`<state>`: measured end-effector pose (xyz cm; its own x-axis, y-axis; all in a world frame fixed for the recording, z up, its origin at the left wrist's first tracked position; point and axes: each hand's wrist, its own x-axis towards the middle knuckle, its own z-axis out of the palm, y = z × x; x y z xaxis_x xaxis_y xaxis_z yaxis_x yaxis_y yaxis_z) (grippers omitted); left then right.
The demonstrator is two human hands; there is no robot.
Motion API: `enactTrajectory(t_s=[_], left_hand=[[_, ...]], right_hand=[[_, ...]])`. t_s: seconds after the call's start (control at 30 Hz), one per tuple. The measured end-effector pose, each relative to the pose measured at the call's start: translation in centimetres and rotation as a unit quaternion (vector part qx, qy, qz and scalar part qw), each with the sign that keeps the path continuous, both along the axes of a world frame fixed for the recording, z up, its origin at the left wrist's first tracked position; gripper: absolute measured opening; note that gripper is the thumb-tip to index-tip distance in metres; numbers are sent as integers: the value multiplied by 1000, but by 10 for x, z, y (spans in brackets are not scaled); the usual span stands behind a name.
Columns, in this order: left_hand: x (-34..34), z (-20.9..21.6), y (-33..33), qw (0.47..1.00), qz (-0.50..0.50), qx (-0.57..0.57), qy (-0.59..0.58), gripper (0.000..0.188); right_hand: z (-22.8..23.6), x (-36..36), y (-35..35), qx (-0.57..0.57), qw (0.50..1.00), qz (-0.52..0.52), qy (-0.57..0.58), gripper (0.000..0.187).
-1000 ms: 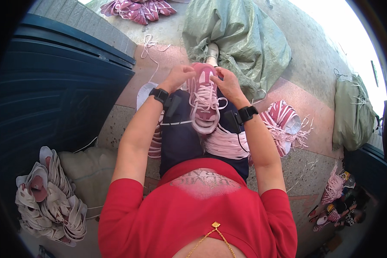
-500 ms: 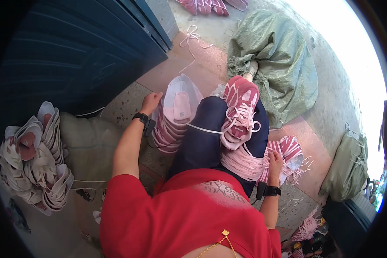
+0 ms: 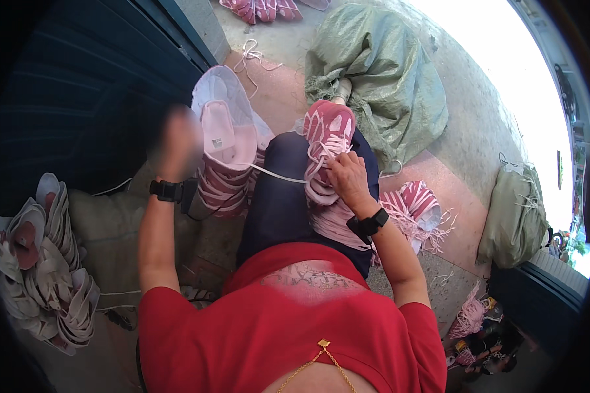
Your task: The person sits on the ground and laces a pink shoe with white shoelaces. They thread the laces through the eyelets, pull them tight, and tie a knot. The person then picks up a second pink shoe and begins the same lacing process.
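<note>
A pink sneaker upper (image 3: 330,128) with white laces rests on my lap, toe pointing away from me. My right hand (image 3: 349,178) is closed over its near right side, the fingertips pinched on the shoelaces (image 3: 334,145). To the left stands a nested stack of pink and white shoe uppers (image 3: 219,190), their pale insides showing. My left hand (image 3: 179,145) is beside the stack's left edge, smeared, so its fingers cannot be made out. A white cord (image 3: 278,175) runs from the stack to the upper on my lap. Pink laces (image 3: 337,223) lie across my thigh.
A green woven sack (image 3: 380,85) slumps ahead. Another sack (image 3: 514,216) stands at the right. More pink uppers (image 3: 416,208) lie right of my leg. Whitish uppers (image 3: 49,268) are heaped at the left, near a dark blue door (image 3: 98,85). A loose cord (image 3: 252,59) lies on the floor.
My right hand has moved from beside the lap onto the sneaker upper's laces. My left hand has shifted along the stack, which looks raised and tilted. The whole view has swung slightly.
</note>
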<state>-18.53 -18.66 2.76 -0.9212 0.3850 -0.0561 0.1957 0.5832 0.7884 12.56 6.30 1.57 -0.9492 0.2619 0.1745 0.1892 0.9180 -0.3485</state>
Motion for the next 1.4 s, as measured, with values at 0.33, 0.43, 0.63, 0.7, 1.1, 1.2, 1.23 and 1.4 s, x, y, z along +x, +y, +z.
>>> enactTrajectory(t_s=[0.33, 0.43, 0.63, 0.7, 1.1, 1.2, 1.23, 1.4], left_hand=[[136, 100, 84, 953, -263, -30, 151, 31], [140, 104, 86, 958, -265, -47, 99, 33], [139, 96, 88, 908, -397, 92, -99, 32], [114, 96, 66, 886, -328, 179, -275, 28], [127, -56, 5, 910, -245, 20, -333, 26], [131, 20, 16, 924, -297, -49, -237, 26], [141, 40, 19, 924, -322, -61, -195, 28], [204, 73, 62, 885, -464, 28, -34, 40]], right_hand=[[-3, 14, -6, 25, 999, 4, -32, 21], [34, 5, -25, -175, 985, 14, 3, 33], [15, -54, -80, -375, 920, 104, 48, 30], [43, -48, -66, -535, 837, 9, -113, 29], [11, 20, -38, -839, 539, -69, 24, 25], [8, 47, -32, -861, 493, -68, 105, 26], [12, 56, -34, -860, 477, -93, 154, 29], [2, 90, -13, -886, 386, -152, 209, 30]])
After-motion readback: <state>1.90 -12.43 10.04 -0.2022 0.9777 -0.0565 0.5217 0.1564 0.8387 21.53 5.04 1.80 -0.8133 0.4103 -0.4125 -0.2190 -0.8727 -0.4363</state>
